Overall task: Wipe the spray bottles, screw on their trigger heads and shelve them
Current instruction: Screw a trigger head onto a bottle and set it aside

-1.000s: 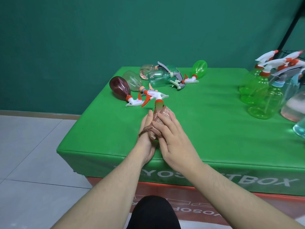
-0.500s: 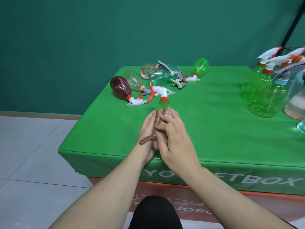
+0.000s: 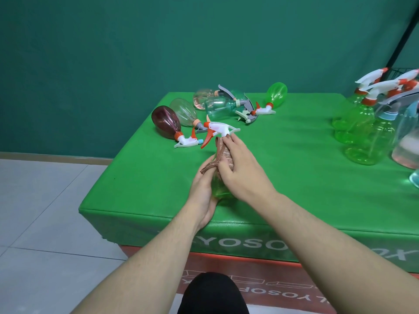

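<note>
The left hand curls round the green bottle at the near edge of the green table, while the right hand grips the brown cloth, now slid up toward the trigger head, so wiping looks nearly done.

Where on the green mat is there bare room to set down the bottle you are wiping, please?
The middle of the green mat is bare, between the right hand and the upright green bottles at the right edge. The near-left corner is bare too. The far-left is crowded with lying bottles, among them a brown bottle.
</note>
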The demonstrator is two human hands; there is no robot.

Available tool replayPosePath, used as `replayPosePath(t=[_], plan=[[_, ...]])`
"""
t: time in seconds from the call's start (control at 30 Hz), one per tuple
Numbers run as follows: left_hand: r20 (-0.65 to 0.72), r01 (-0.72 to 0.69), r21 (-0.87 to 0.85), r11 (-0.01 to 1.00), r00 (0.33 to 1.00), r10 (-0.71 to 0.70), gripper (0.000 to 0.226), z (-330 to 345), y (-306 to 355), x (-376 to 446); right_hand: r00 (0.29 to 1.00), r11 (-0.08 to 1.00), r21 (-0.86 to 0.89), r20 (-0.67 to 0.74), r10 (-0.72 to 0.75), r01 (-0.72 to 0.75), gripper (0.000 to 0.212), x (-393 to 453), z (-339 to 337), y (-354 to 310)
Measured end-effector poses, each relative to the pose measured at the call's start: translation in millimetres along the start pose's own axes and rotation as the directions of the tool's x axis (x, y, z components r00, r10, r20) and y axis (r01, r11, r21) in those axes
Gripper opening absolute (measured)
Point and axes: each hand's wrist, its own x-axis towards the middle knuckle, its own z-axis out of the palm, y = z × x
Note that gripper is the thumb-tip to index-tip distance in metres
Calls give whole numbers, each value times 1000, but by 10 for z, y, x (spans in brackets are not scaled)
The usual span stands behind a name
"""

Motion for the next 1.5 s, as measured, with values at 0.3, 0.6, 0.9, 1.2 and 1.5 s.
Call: replayPosePath(t=[0.3, 0.6, 0.9, 1.2, 1.5], plan=[[-21, -6, 42, 999, 1000, 7, 32, 37, 15, -38, 997, 995, -67, 13, -70, 71, 58, -107, 52, 31], [-69, 1, 12, 1000, 998, 0, 42, 90, 70, -102, 968, 953, -173, 26, -249, 250, 56, -381, 141, 239], [-69, 38, 9, 999, 997, -37, 53, 82, 88, -134, 927, 914, -160, 37, -372, 373, 50, -643, 169, 360], [-63, 27, -14, 1000, 998, -27, 75, 63, 76, -96, 946, 934, -153, 7, -325, 322, 49, -748, 140, 320], [-36, 31, 96, 995, 999, -28, 40, -33, -35, 25, 982, 985, -38, -84, -169, 167, 39, -518, 144, 88]])
